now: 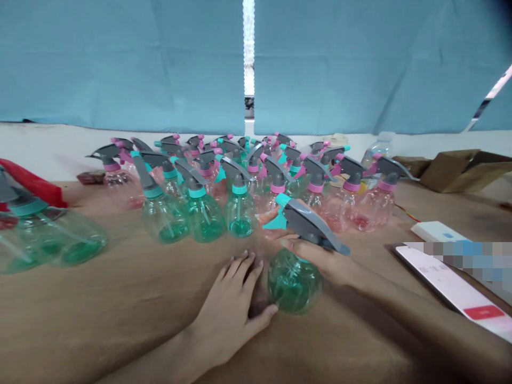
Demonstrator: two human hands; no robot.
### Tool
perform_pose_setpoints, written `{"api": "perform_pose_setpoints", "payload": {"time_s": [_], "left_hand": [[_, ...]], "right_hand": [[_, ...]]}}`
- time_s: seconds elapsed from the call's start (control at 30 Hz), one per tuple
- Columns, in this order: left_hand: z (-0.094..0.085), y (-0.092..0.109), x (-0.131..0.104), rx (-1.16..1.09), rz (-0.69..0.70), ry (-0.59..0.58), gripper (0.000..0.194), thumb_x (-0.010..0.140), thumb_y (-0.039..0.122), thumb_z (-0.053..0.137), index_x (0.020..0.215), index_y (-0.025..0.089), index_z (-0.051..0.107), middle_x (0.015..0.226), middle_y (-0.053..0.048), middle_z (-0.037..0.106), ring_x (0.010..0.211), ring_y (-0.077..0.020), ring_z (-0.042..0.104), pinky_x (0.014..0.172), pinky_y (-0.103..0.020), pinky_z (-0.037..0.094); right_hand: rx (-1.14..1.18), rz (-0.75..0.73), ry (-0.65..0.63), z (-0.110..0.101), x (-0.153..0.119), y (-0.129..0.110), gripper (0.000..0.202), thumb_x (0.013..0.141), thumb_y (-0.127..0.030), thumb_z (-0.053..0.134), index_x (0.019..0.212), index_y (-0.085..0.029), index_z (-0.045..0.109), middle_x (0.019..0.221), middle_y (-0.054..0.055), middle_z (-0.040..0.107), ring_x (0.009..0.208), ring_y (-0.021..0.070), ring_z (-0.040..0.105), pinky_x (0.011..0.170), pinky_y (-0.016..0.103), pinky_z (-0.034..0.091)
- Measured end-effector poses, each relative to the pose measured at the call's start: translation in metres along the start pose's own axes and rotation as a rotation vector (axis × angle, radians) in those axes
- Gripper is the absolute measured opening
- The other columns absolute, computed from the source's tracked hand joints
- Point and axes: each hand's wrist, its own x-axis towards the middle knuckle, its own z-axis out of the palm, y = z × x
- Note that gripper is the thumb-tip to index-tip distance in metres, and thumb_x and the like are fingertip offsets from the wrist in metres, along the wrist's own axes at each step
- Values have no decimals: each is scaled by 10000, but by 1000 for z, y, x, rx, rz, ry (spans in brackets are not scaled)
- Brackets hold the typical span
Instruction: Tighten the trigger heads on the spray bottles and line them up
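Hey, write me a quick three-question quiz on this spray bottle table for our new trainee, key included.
1. Which hand grips the green spray bottle?
2. True or false: the phone lies to the left of the left hand.
3. The held bottle's nozzle is: A pink, B turquoise, C red.

Key: 1. The right hand. 2. False, it lies to the right. 3. B.

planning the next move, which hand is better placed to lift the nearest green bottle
Probably the right hand: it grips the green bottle at its neck, while the left hand lies on the table beside it.
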Motion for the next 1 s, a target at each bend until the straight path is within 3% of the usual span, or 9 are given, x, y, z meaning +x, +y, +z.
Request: {"api": "perform_pose_setpoints", "payload": {"time_s": [0.13, 0.27, 0.4, 0.57, 0.7, 0.9, 1.0], "left_hand": [[1, 0, -1, -7, 4, 21, 664, 854, 544, 482, 1317, 70, 441, 1385, -181, 400, 1271, -333, 346, 1009, -493, 317], [0, 0, -1, -4, 5, 19, 659, 856, 541, 480, 1318, 74, 436, 1383, -176, 405, 1271, -328, 345, 1003, -494, 321], [-1, 1, 0, -1, 7, 11, 653, 851, 525, 500, 1322, 77, 430, 1377, -172, 414, 1268, -322, 348, 1005, -487, 319], [-2, 0, 1, -4, 14, 25, 632, 853, 503, 508, 1310, 72, 441, 1368, -176, 422, 1263, -325, 352, 1001, -481, 324], [-1, -1, 1, -16, 11, 32, 635, 849, 497, 514, 1319, 79, 429, 1369, -174, 420, 1254, -329, 364, 996, -481, 327], [-2, -1, 1, -3, 6, 11, 622, 851, 488, 509, 1323, 92, 425, 1373, -166, 419, 1260, -327, 357, 989, -490, 332], [-3, 0, 2, 7, 10, 5, 624, 857, 488, 500, 1327, 86, 419, 1377, -170, 413, 1262, -322, 355, 993, -487, 327]], "right_hand": [[48, -24, -14, 1, 1, -1, 546, 770, -107, 482, 1260, -344, 451, 1233, 2, 553, 929, 160, 631, 848, 320, 493], [47, 2, 3, 2, 2, -2, 490, 781, -166, 497, 1249, -309, 474, 1103, 32, 615, 919, 201, 636, 749, 338, 520], [60, -92, 6, 2, 3, -5, 467, 764, -131, 495, 1191, -315, 525, 1155, 0, 593, 910, 166, 627, 854, 343, 479], [-106, -44, 53, 2, 3, -5, 375, 728, -138, 466, 1044, -283, 606, 899, -9, 635, 728, 166, 591, 700, 326, 483], [-136, 21, 46, -1, 1, -5, 254, 704, -176, 469, 899, -246, 615, 786, -11, 587, 700, 158, 554, 668, 306, 459], [-162, 36, 46, -5, -1, -22, 91, 648, -145, 460, 630, -220, 508, 597, -49, 467, 509, 100, 412, 493, 247, 386], [-183, 10, 61, -5, -2, -26, 102, 648, -143, 470, 589, -225, 454, 539, -59, 413, 458, 89, 354, 446, 239, 352]]}}
